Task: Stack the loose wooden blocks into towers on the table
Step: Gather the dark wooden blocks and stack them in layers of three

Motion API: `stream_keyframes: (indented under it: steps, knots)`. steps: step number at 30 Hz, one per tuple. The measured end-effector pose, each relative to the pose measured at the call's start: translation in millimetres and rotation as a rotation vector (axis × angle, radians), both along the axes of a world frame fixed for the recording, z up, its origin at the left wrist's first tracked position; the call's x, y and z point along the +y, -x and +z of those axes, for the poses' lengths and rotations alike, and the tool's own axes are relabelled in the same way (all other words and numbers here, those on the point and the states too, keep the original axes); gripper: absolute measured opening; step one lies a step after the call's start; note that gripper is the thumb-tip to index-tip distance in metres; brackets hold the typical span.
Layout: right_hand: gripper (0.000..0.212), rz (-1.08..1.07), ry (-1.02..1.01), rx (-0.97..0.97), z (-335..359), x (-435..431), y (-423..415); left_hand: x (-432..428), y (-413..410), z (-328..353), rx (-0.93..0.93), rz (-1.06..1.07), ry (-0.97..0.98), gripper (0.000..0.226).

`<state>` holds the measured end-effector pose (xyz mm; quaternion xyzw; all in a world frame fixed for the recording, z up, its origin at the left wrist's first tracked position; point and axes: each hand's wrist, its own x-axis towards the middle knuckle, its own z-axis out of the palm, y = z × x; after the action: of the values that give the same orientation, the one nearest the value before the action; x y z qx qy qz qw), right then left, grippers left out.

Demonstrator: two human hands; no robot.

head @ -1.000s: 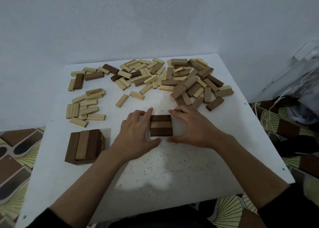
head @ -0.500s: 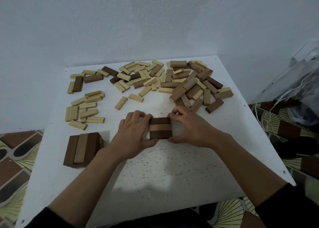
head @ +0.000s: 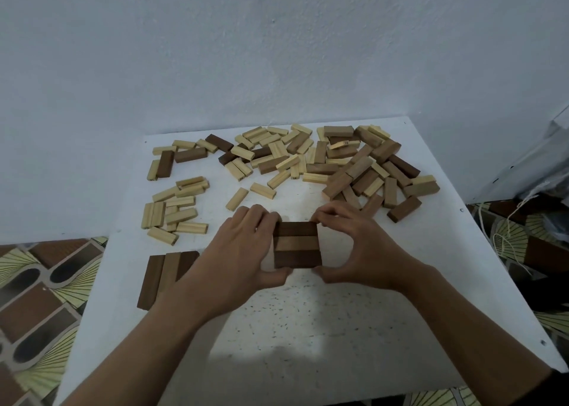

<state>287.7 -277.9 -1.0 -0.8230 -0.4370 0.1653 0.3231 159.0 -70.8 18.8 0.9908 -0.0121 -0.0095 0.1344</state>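
Note:
A small block tower [head: 296, 245] stands mid-table, its top layer made of a dark, a mid-brown and a dark block side by side. My left hand [head: 243, 248] grips its left side with curled fingers and thumb. My right hand [head: 354, 248] grips its right side, fingers over the far edge, thumb at the near corner. A second, finished-looking tower [head: 164, 275] stands to the left, partly hidden by my left forearm. Loose light and brown blocks [head: 308, 159] lie scattered across the far half of the white table [head: 308, 328].
A group of several pale blocks [head: 174, 208] lies at the left. Brown blocks [head: 403, 208] sit near the right edge. A wall rises right behind the table. Patterned floor shows on both sides, and bags with string [head: 523, 196] lie at the right.
Both hands have curled in tighter around the middle tower, from flatter fingers to a two-sided grip. The camera has come closer and tilted; the loose blocks have not moved.

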Motion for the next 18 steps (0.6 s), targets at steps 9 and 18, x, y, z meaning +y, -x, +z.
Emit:
stream_keyframes:
  steps: [9,18]
  knots:
    - [0.073,0.097,-0.055,-0.118,30.7,59.6,27.6,65.7,39.4,46.9,0.006,0.005,-0.017,0.072]
    - [0.078,0.173,-0.015,-0.188,36.1,121.3,58.0,125.8,78.8,51.9,0.026,0.035,0.028,0.065]
